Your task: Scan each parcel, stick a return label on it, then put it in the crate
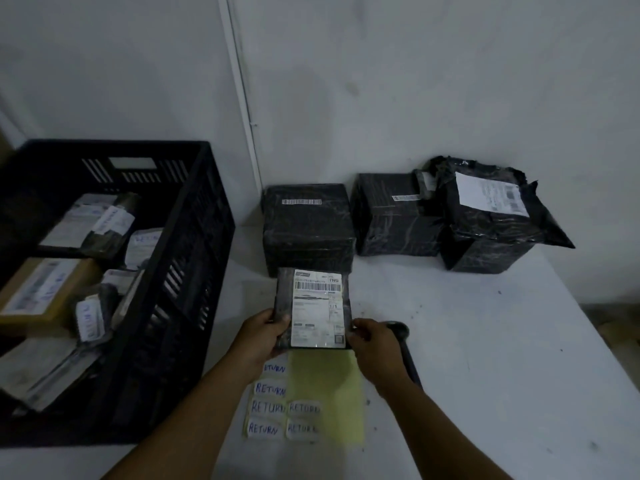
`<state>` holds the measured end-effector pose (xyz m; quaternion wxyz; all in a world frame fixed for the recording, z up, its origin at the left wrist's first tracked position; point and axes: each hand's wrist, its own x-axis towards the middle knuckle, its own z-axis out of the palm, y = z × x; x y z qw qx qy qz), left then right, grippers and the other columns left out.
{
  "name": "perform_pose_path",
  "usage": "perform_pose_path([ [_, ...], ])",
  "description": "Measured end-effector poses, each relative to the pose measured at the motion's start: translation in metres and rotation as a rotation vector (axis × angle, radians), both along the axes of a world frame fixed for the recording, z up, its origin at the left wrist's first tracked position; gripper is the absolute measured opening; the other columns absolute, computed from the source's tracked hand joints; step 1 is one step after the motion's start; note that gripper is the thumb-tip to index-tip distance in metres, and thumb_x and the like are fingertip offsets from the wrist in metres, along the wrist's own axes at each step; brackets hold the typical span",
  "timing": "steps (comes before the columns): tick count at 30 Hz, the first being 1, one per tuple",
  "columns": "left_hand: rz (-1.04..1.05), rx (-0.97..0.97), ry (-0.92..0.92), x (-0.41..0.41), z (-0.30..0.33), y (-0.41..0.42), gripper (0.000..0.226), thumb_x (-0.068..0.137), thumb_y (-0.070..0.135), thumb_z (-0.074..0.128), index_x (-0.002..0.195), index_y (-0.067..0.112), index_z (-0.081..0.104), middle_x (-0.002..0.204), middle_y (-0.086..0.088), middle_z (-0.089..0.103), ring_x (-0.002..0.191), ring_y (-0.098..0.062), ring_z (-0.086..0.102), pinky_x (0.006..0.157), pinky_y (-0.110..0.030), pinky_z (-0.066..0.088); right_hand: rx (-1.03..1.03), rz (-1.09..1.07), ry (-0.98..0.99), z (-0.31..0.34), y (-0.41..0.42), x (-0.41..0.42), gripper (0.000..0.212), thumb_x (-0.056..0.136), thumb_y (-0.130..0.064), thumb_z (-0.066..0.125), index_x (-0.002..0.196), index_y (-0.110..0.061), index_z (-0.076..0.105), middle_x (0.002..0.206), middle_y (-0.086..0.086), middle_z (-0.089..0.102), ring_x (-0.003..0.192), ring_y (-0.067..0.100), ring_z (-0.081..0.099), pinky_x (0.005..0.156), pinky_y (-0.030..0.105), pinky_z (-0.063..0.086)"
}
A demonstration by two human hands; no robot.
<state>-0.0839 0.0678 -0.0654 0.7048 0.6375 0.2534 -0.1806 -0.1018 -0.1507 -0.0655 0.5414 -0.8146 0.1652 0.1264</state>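
At the left of the frame the black crate (194,271) holds several labelled parcels, while my left hand (263,337) and right hand (375,348) grip a small black parcel (313,308) by its lower corners at centre frame.

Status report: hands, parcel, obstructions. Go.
Left hand and right hand both grip the small parcel, label up. Above the return labels. Scanner on table. Crate unobstructed.

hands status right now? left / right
Left hand: grips the small parcel by its lower left edge.
Right hand: pinches its lower right corner.
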Motion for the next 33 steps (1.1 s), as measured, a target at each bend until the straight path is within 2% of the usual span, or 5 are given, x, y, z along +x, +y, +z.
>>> perform_pose_path([
  [3, 0.018, 0.093, -0.024, -0.003, -0.005, 0.001, 0.014, 0.095, 0.023, 0.065, 0.108, 0.023, 0.071, 0.095, 0.003, 0.077, 0.084, -0.016, 0.075, 0.067, -0.030, 0.060, -0.258, -0.005, -0.171, 0.003, -0.003, -0.015, 0.044, 0.091, -0.026, 0.068, 0.132, -0.014, 0.059, 0.104, -0.001, 0.067, 0.082, 0.006, 0.061, 0.069, 0.014, 0.047],
  [7, -0.001, 0.217, -0.059, -0.006, -0.010, -0.001, 0.015, 0.093, 0.020, 0.067, 0.107, 0.024, 0.072, 0.097, 0.002, 0.076, 0.089, -0.019, 0.073, 0.078, -0.037, 0.061, -0.618, -0.143, -0.406, 0.001, -0.023, -0.031, 0.051, 0.083, -0.031, 0.075, 0.130, -0.019, 0.058, 0.117, 0.008, 0.059, 0.107, 0.028, 0.053, 0.085, 0.037, 0.047],
  [11, -0.049, 0.321, -0.116, -0.009, -0.010, -0.003, 0.016, 0.091, 0.019, 0.068, 0.105, 0.026, 0.071, 0.095, 0.005, 0.074, 0.088, -0.016, 0.070, 0.077, -0.030, 0.057, -0.745, -0.237, -0.101, -0.007, -0.047, -0.040, 0.073, 0.081, -0.048, 0.073, 0.141, -0.019, 0.044, 0.133, 0.015, 0.051, 0.120, 0.036, 0.046, 0.094, 0.048, 0.043],
  [25, 0.012, 0.293, -0.108, 0.000, -0.014, -0.010, 0.035, 0.089, 0.007, 0.066, 0.119, 0.025, 0.065, 0.108, 0.005, 0.070, 0.095, -0.015, 0.066, 0.075, -0.030, 0.052, -0.144, -0.140, 0.109, 0.000, -0.050, -0.035, 0.009, 0.087, -0.024, 0.061, 0.096, -0.020, 0.059, 0.077, 0.001, 0.064, 0.061, 0.015, 0.057, 0.053, 0.028, 0.043],
  [33, 0.093, 0.254, -0.093, 0.017, -0.018, -0.017, 0.031, 0.091, 0.007, 0.065, 0.118, 0.022, 0.064, 0.115, -0.002, 0.068, 0.099, -0.021, 0.064, 0.083, -0.036, 0.054, 0.146, -0.044, 0.042, 0.053, -0.017, -0.043, 0.030, 0.083, -0.027, 0.074, 0.096, -0.001, 0.066, 0.055, 0.001, 0.047, 0.049, 0.015, 0.041, 0.048, 0.027, 0.036],
])
